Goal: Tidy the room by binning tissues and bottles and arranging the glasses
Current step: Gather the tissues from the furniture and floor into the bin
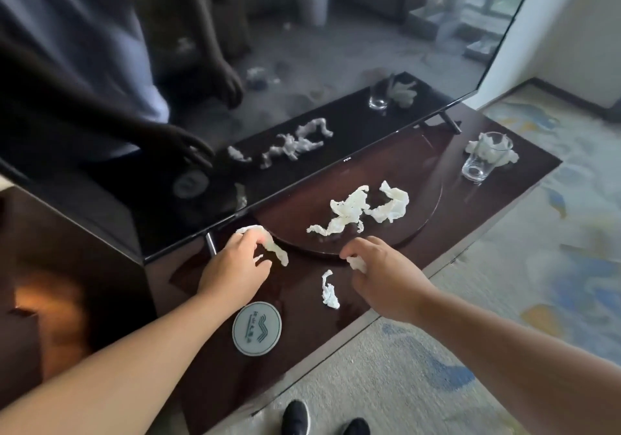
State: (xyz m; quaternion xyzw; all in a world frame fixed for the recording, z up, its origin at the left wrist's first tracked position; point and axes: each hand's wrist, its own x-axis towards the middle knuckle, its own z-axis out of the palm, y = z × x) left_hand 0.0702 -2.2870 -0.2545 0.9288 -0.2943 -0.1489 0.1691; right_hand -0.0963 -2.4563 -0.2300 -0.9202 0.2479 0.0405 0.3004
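Note:
Crumpled white tissues lie on a dark wooden TV cabinet. My left hand pinches a long twisted tissue near the TV's left foot. My right hand grips a small tissue wad. Between my hands lies a loose tissue scrap. Two larger tissues rest on a round wooden tray. At the cabinet's right end a clear drinking glass stands upright, with another tissue behind it.
A big dark TV screen fills the back and mirrors the room and my arms. A round white coaster lies near the cabinet's front edge. Patterned carpet spreads to the right, and my black shoes show below.

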